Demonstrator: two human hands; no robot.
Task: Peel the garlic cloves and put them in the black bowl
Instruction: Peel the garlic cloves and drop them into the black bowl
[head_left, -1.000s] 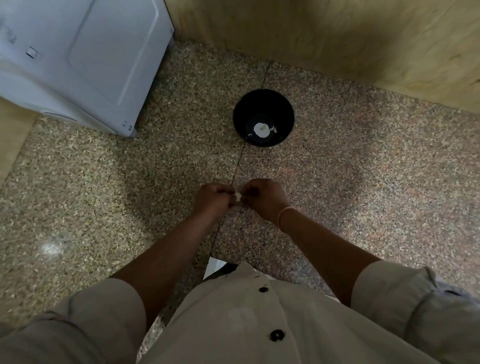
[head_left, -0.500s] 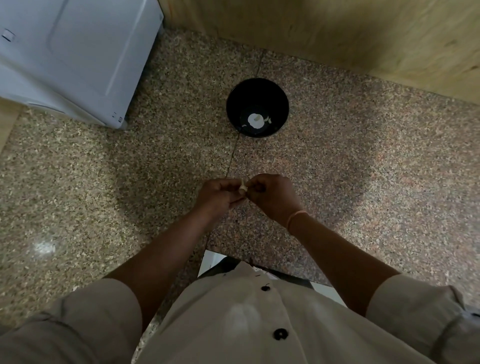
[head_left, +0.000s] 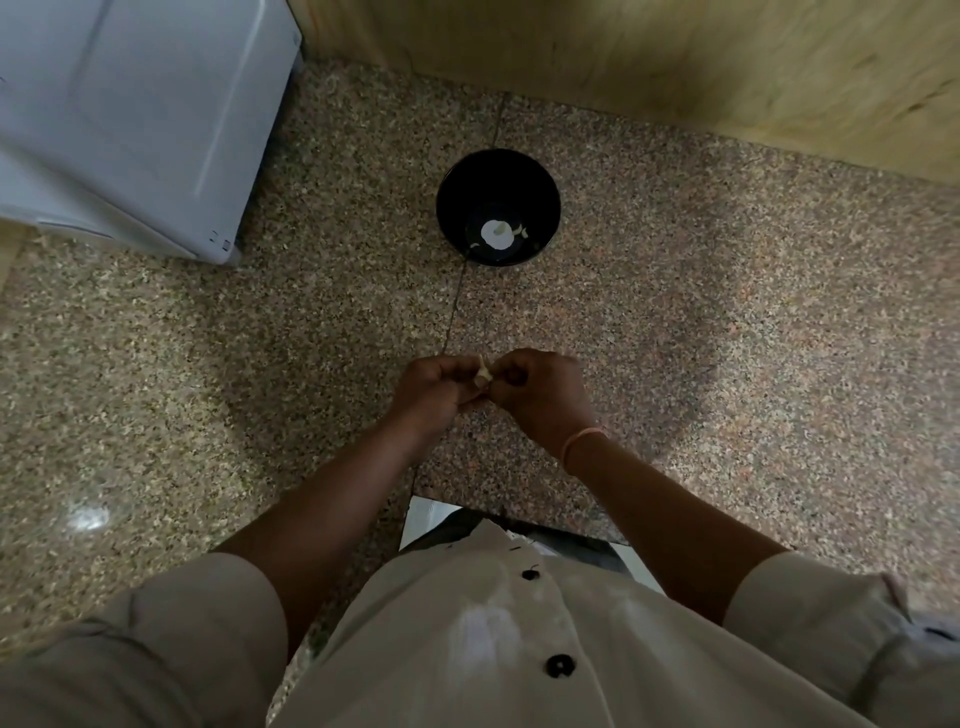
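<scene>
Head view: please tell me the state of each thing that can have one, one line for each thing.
garlic clove: held above the stone surface, pinched between both hands; how far peeled, cannot tell.
black bowl: upright on the stone surface, a few pale bits at its bottom.
left hand: curled, pinching the clove.
right hand: curled, pinching the clove.

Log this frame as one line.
phase: peeling | left hand: pinches garlic clove | right hand: pinches same clove | black bowl: pale bits inside
</scene>
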